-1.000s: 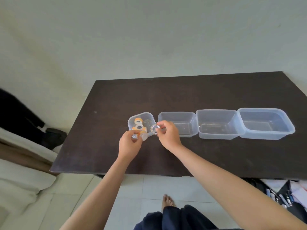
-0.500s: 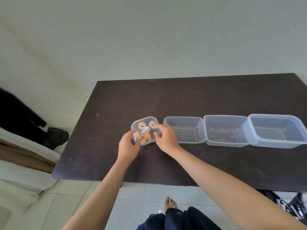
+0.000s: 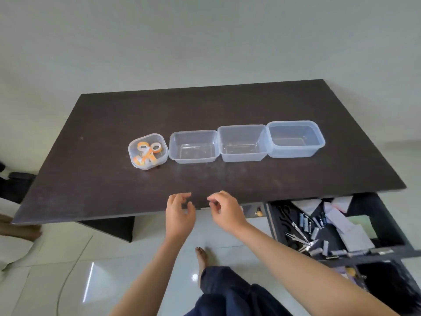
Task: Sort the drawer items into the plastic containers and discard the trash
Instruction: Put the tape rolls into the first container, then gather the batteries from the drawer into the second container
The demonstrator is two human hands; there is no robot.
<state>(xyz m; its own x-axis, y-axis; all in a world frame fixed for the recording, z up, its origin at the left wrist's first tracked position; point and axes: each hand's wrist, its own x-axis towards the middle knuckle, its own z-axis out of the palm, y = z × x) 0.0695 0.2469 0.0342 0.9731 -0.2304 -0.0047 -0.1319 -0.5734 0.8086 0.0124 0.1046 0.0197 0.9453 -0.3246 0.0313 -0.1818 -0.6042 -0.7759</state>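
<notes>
Both hands, left hand [image 3: 180,213] and right hand [image 3: 225,210], hover loosely curled, holding nothing, at surface [image 3: 205,110] near edge. Tape rolls [image 3: 147,152] sit in leftmost container [image 3: 148,151]. Next judged: reach right into open drawer [image 3: 330,226].

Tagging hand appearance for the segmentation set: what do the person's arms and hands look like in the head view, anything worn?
Both arms are bare from the frame's bottom edge to the fingertips: no sleeves in view, no gloves. The left hand and right hand show no rings, watch, bands or markings that can be made out. The only clothing in view is dark blue fabric over the leg; the foot is bare.
</notes>
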